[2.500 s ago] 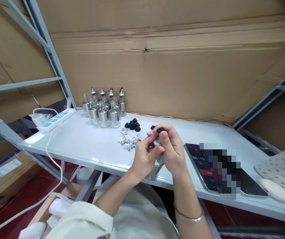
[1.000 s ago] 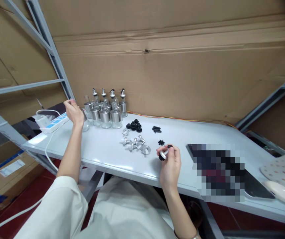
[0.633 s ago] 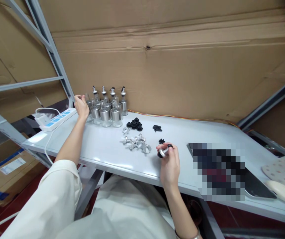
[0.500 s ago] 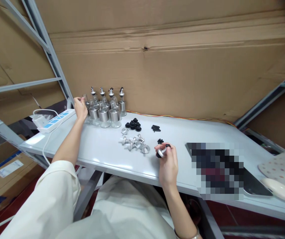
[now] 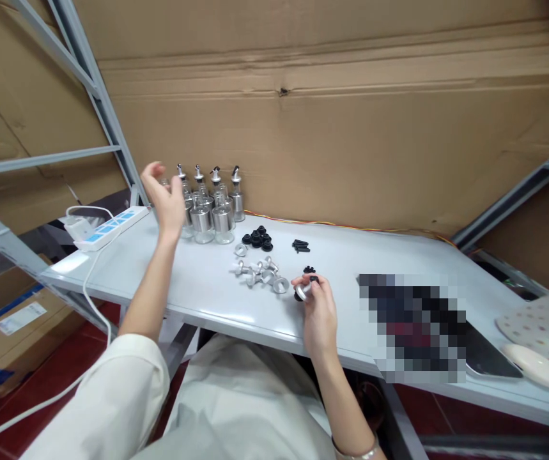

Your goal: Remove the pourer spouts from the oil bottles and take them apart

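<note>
Gripping a metal spout (image 5: 303, 291) between thumb and fingers, the person's right hand (image 5: 319, 313) hangs above the near part of the desk (image 5: 197, 287); black parts show at both ends of the spout. The left hand (image 5: 167, 207) is raised well apart from it, thumb and fingers parted, in front of the leftmost glass bottles (image 5: 202, 220); whether it touches one cannot be told. The bottles stand upright in a cluster, wrapped in metal bands, and four at the back carry pourers (image 5: 216, 174). To their right sits a pile of black stoppers (image 5: 256, 239), with loose metal pieces (image 5: 255, 273) nearer the person. Slim black pieces (image 5: 300, 245) lie beyond the right hand, smaller black bits (image 5: 309, 269) just beside it. A partly blurred tablet (image 5: 487, 351) rests at the right.
</note>
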A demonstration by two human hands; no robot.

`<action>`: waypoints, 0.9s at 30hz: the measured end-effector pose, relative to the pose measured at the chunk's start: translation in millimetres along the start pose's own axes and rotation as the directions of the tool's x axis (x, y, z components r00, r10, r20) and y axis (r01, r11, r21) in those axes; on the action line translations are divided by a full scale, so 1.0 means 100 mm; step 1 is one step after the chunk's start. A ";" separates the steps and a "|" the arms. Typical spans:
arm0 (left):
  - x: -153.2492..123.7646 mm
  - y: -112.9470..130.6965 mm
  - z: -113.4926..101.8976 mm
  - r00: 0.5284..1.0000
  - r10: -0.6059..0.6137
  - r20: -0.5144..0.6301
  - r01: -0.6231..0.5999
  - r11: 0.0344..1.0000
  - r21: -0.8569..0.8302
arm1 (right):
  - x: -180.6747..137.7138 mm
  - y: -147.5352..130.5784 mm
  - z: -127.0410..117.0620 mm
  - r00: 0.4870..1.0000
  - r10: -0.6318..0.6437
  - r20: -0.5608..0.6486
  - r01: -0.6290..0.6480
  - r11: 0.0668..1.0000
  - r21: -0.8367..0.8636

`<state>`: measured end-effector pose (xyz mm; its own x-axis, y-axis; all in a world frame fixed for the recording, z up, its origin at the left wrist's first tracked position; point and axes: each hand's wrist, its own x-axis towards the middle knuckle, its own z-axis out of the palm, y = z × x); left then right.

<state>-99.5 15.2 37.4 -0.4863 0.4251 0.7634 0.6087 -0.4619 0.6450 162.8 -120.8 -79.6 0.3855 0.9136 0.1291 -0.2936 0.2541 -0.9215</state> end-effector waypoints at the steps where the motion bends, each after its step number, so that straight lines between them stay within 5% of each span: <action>1: -0.20 0.22 0.00 0.993 0.033 0.111 -0.020 0.993 -0.116 | 0.00 0.00 0.00 1.000 0.003 0.017 -0.003 1.000 -0.009; 3: -0.67 0.57 -0.02 0.926 0.131 0.354 -0.008 0.944 -0.329 | 0.00 0.01 -0.01 0.999 0.002 0.055 0.000 0.999 -0.032; 5: -1.18 0.79 -0.05 0.758 0.276 0.591 0.038 0.886 -0.463 | -0.01 0.01 -0.01 0.996 -0.008 0.087 0.012 0.999 -0.043; 7: -1.66 0.90 -0.09 0.633 0.348 0.692 0.108 0.845 -0.524 | -0.03 -0.02 0.01 0.992 -0.026 0.122 0.031 0.999 -0.034; 8: -1.86 0.92 -0.11 0.612 0.334 0.717 0.163 0.834 -0.527 | -0.04 -0.04 0.01 0.989 -0.038 0.144 0.041 0.999 -0.023; 11: -2.27 0.90 -0.17 0.710 0.173 0.683 0.287 0.814 -0.505 | -0.09 -0.10 0.03 0.973 -0.073 0.219 0.074 0.997 0.004; 13: -2.37 0.86 -0.22 0.733 0.104 0.673 0.333 0.807 -0.487 | -0.12 -0.13 0.04 0.959 -0.083 0.270 0.093 0.995 -0.026; 19: -2.27 0.78 -0.30 0.629 0.042 0.776 0.432 0.812 -0.394 | -0.15 -0.13 0.00 0.934 -0.163 0.318 0.236 0.950 -0.206; 27: -2.24 0.82 -0.36 0.553 -0.120 0.824 0.588 0.758 -0.285 | -0.05 -0.16 -0.10 0.861 -0.170 0.480 0.332 0.902 -0.276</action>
<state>36.5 -145.5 -79.3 0.1747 0.9321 0.3172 -0.0029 -0.3216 0.9469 174.2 -132.6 -68.5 -0.0377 0.8955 0.4435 0.1048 0.4450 -0.8894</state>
